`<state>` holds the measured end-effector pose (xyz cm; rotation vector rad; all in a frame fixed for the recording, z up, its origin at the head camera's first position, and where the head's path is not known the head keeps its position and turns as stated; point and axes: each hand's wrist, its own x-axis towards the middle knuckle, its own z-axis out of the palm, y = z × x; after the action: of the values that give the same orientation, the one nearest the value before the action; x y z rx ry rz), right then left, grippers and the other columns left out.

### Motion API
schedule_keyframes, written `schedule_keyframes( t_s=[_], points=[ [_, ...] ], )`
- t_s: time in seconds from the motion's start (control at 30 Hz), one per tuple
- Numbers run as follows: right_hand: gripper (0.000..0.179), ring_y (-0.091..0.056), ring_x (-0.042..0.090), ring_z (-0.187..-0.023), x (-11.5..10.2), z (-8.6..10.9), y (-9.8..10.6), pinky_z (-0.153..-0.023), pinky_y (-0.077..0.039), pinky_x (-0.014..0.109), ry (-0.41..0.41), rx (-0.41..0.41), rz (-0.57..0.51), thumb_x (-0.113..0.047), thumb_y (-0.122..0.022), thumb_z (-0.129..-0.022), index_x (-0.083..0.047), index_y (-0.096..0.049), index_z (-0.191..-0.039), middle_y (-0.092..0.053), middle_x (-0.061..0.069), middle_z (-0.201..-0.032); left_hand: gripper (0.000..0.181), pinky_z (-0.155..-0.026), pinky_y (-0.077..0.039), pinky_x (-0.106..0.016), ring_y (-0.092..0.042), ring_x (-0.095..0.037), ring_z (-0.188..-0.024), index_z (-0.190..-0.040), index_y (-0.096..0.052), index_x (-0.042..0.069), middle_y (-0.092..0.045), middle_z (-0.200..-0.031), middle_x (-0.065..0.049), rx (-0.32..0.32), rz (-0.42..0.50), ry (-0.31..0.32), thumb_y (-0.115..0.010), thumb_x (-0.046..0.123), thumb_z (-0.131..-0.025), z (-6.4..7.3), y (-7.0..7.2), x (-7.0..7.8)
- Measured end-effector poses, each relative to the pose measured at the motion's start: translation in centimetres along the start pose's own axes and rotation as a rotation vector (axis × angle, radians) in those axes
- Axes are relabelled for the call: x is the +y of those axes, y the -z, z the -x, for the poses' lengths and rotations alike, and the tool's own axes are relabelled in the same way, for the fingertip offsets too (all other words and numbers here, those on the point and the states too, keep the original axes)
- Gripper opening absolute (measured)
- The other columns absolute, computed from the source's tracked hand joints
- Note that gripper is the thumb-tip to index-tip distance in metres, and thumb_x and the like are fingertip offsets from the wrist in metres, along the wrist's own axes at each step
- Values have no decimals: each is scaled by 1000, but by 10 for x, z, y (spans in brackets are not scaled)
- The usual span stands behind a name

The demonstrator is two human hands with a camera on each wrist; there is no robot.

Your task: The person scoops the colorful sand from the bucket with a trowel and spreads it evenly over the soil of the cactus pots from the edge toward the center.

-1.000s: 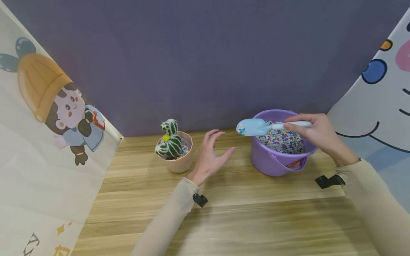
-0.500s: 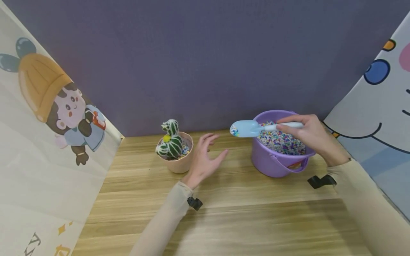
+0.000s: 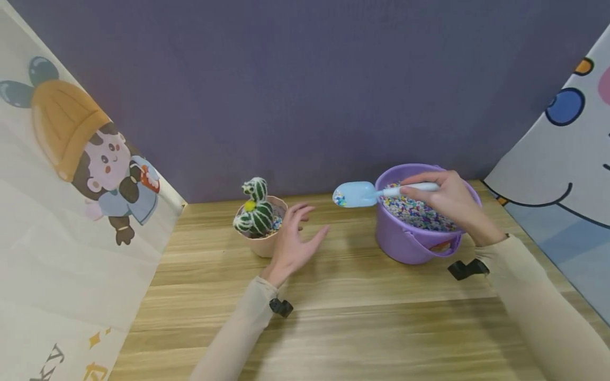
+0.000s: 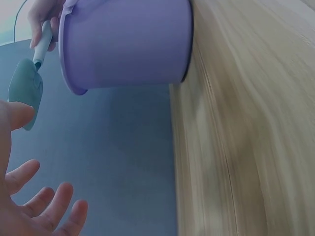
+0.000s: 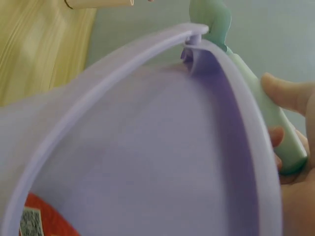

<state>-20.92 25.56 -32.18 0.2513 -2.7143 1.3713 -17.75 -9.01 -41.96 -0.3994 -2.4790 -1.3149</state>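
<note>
My right hand (image 3: 450, 198) grips the white handle of a light blue toy shovel (image 3: 355, 194), held level above the bucket's left rim. A few coloured beads lie at the tip of its scoop. Below the handle stands a purple bucket (image 3: 405, 246), filled well up with multicoloured beads (image 3: 419, 211). My left hand (image 3: 293, 238) holds nothing; its fingers are spread and relaxed, overlapping the right side of a peach flower pot (image 3: 259, 247) in the head view. In that pot sits a green cactus (image 3: 259, 217) with a yellow flower, and some beads show beside it.
Pot and bucket stand on a wood-grain table (image 3: 333, 328), close to a dark blue-grey back wall (image 3: 305, 95). Printed panels flank the table on the left (image 3: 71, 275) and right. The bucket's handle (image 5: 98, 86) hangs down on its near side.
My right hand has carried the shovel leftward, its scoop moving from over the bucket to beyond the left rim. My left hand has shifted left, nearer to the pot.
</note>
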Motion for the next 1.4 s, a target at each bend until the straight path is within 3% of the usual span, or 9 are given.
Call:
schedule_keyframes(
  t_s=[0.23, 0.63, 0.8, 0.93, 1.1, 1.2, 1.3, 1.4],
  points=[
    [40, -43, 6, -53, -5, -2, -8, -47, -40, 25, 33, -38, -51, -36, -82, -95, -7, -79, -122, -64, -14, -67, 58, -97, -60, -50, -65, -30, -121, -142, -64, 13, -53, -154, -10, 21, 9, -2, -82, 34, -92, 8, 7, -6],
    [39, -47, 7, -56, -16, -6, -22, -50, -42, 25, 58, -61, -61, -37, -82, -95, -9, -80, -120, -69, -14, -73, 54, -100, -60, -52, -66, -35, -119, -140, -65, 10, -55, -152, -12, 23, 42, -8, -83, 28, -92, 21, 15, -13],
    [35, -48, 7, -57, -19, -7, -28, -52, -43, 24, 88, -65, -56, -36, -82, -95, -9, -82, -118, -70, -10, -73, 49, -96, -60, -55, -69, -37, -113, -135, -67, 8, -64, -139, -15, 38, 70, -20, -83, 26, -92, 28, 20, -17],
    [32, -49, 6, -56, -21, -8, -33, -50, -43, 23, 100, -70, -66, -34, -82, -95, -10, -82, -117, -68, -10, -71, 42, -93, -61, -53, -70, -31, -107, -132, -69, 9, -71, -127, -13, 50, 92, -23, -82, 21, -94, 35, 25, -21],
    [29, -47, 7, -58, -24, -9, -40, -51, -41, 24, 107, -71, -68, -33, -82, -95, -12, -83, -114, -68, -8, -76, 34, -88, -63, -56, -72, -36, -100, -126, -73, 9, -75, -122, -15, 74, 116, -14, -81, 15, -93, 43, 35, -27],
    [29, -44, 8, -57, -26, -9, -44, -50, -39, 24, 109, -73, -72, -32, -82, -95, -10, -83, -114, -67, -6, -79, 30, -86, -63, -49, -72, -36, -97, -122, -75, 10, -76, -118, -15, 76, 116, -15, -81, 15, -93, 47, 42, -31],
    [30, -43, 9, -57, -29, -9, -48, -50, -38, 24, 110, -72, -79, -31, -82, -95, -9, -83, -115, -68, -5, -81, 24, -81, -64, -42, -73, -28, -93, -116, -76, 8, -77, -111, -13, 128, 103, -63, -81, 13, -93, 51, 49, -37],
    [31, -45, 9, -59, -30, -11, -53, -52, -39, 25, 123, -77, -77, -31, -82, -95, -8, -82, -116, -70, -4, -85, 17, -75, -63, -37, -71, -17, -87, -108, -78, 5, -78, -101, -10, 245, 99, -123, -81, 6, -91, 54, 56, -47]
  ],
)
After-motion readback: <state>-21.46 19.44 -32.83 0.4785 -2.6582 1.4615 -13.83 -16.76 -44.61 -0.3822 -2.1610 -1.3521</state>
